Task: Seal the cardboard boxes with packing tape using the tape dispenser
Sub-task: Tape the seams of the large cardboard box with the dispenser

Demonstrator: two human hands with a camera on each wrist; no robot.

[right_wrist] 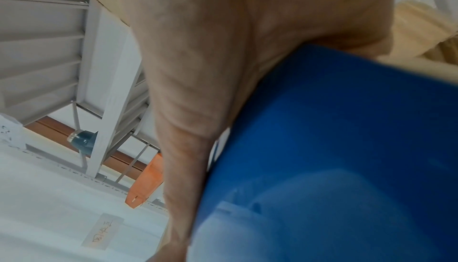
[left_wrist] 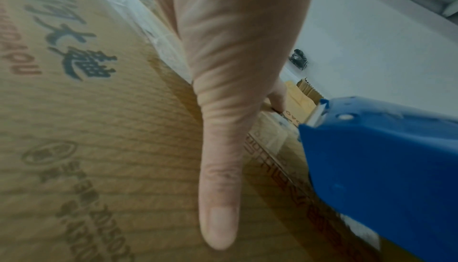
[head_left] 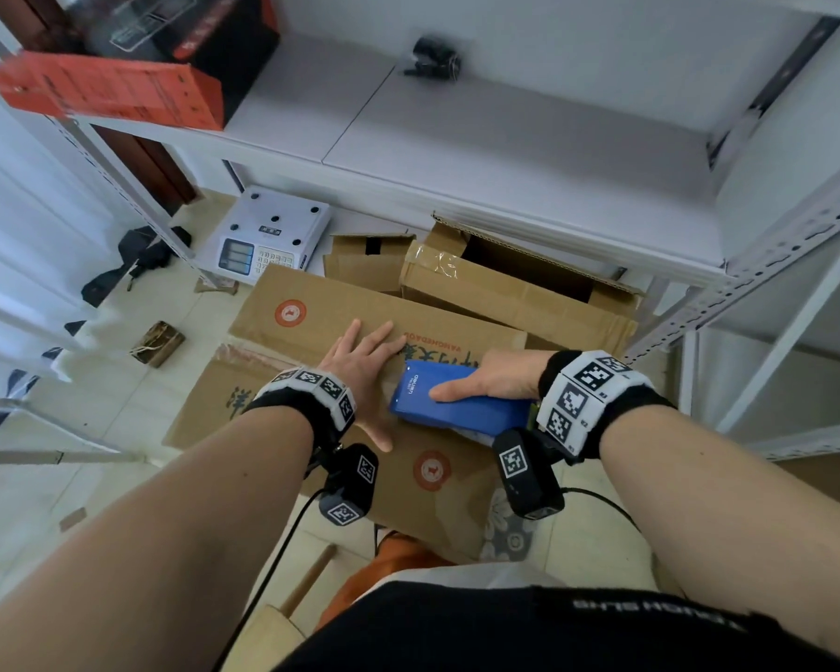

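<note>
Your right hand grips the blue plastic tape dispenser, thumb laid along its top and the fingers wrapped out of sight round its far side. The dispenser sits on the brown printed cardboard box, its nose pointing toward your left hand. In the left wrist view the dispenser's metal blade end is just beside your thumb, over the strip of clear tape on the seam.

Your left hand lies flat on the box top, fingers straight and spread, holding nothing, just to the left of the dispenser. The box carries dark characters and two round red-orange logos, one beyond your left fingertips.

Beyond both hands, past the box's far edge, an open brown cardboard carton stands under the white metal shelf. Further left of your left hand a white electronic scale sits on the tiled floor. Up on the shelf stand a red and black box and a small black object.
</note>
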